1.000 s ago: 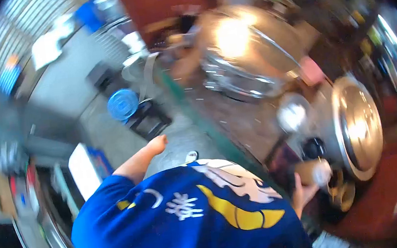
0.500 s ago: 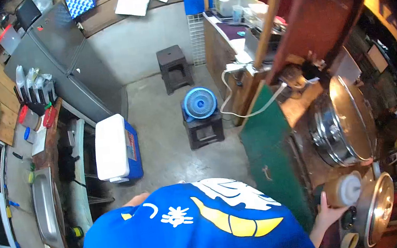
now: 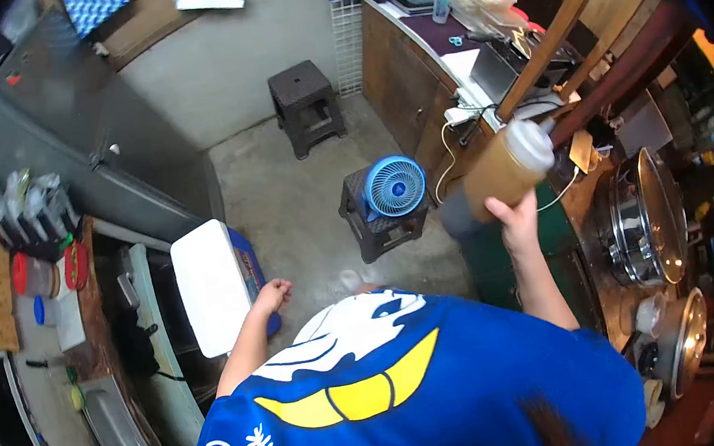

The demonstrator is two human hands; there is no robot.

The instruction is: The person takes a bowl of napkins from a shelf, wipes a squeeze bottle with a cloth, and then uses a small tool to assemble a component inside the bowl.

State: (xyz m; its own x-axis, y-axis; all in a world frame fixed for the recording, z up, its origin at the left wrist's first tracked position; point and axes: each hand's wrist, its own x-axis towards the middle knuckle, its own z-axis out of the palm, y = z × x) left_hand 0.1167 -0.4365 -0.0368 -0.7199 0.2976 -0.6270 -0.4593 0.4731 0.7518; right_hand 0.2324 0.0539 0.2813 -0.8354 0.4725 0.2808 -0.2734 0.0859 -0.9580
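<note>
The bottle point(image 3: 502, 168) has risen from the desk point(image 3: 587, 197) over concrete floor point(image 3: 281, 179); right hand point(image 3: 515, 218) clamped on it, cap tilted up-right; left hand point(image 3: 272, 296) loosely curled, empty.

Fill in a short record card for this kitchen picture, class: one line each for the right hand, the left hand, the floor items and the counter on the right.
right hand: right hand raised, gripping a brown bottle with a white cap, held tilted
left hand: left hand holds nothing, loosely curled, next to the white cooler
floor items: blue fan resting on a dark stool; a second stool farther back
right counter: large steel pot with lid; a smaller lidded pot closer to the person
clothing: blue shirt with yellow and white print
</note>
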